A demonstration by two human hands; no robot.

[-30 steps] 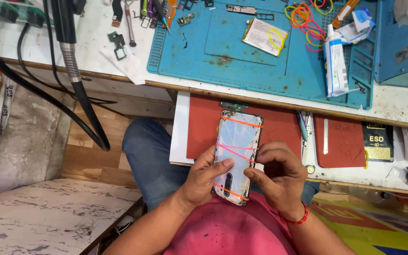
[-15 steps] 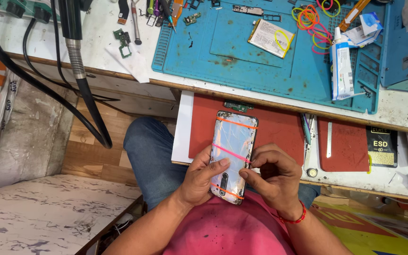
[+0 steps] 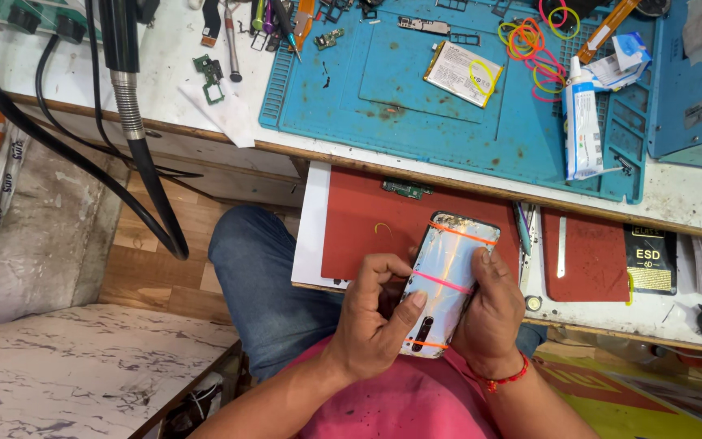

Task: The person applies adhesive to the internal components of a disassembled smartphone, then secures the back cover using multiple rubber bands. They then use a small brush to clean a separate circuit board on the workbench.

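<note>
Below a blue mat [image 3: 416, 106] bearing a white tube [image 3: 582, 122], both hands [image 3: 371, 321] [image 3: 493, 317] clasp a banded phone [image 3: 444, 280].

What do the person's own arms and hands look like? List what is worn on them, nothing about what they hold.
Both forearms are bare, with no sleeves in view and no gloves. The left hand wears nothing. The right hand has a thin red thread bracelet with small beads around its wrist. No rings or watch are visible on either.
</note>
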